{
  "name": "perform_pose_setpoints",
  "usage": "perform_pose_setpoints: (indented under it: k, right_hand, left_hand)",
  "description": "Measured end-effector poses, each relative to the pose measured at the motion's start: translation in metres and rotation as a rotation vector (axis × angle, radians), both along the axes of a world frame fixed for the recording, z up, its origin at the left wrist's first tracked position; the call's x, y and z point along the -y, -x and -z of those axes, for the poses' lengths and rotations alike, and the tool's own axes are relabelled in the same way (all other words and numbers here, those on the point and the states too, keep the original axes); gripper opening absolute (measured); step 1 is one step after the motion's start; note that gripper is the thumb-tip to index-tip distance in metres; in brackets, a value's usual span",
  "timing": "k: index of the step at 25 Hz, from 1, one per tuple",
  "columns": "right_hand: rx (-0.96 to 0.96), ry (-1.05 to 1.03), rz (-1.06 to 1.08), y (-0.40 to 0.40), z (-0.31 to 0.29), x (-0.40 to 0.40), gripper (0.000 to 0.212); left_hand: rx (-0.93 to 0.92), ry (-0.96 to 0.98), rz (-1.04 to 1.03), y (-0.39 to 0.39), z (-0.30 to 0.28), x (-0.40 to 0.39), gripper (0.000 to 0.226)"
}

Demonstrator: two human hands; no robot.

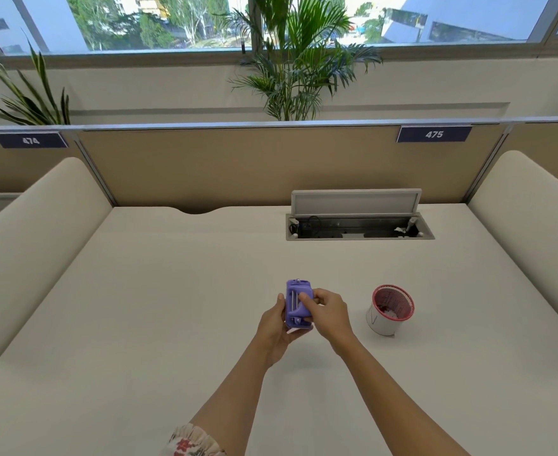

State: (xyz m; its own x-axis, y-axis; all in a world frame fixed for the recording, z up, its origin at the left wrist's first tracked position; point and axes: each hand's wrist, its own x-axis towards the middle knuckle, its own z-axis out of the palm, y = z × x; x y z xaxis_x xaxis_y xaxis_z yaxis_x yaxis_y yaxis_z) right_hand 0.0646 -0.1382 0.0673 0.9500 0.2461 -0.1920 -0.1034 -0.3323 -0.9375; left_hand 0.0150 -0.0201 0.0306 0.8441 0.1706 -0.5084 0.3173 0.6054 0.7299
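**Purple plastic gadget, hand-held, one unit**

One small purple plastic gadget (298,292), blocky and roughly rectangular, is lying with its long side pointing away from the viewer. Thin pale bars are running lengthwise down its upper face, and a small light stud is showing at its far end. A sliver of white (293,331) is peeking out beneath its near end; its nature cannot be told. The item is being held aloft, the left hand (276,327) cupping its left side and underside, the right hand (327,312) pinching its right edge.
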Motion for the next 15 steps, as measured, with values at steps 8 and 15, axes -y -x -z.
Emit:
perform_pose_setpoints:
  k: [8,15]
  right_hand:
    - [-0.098,-0.075,0.083,-0.007,-0.014,0.001,0.028]
    - [-0.107,-0.065,0.06,-0.008,-0.019,0.001,0.025]
  left_hand:
    - [0.104,0.215,-0.1,0.005,0.002,0.018,0.041]
    - [0.136,0.273,-0.134,0.006,0.005,0.02,0.039]
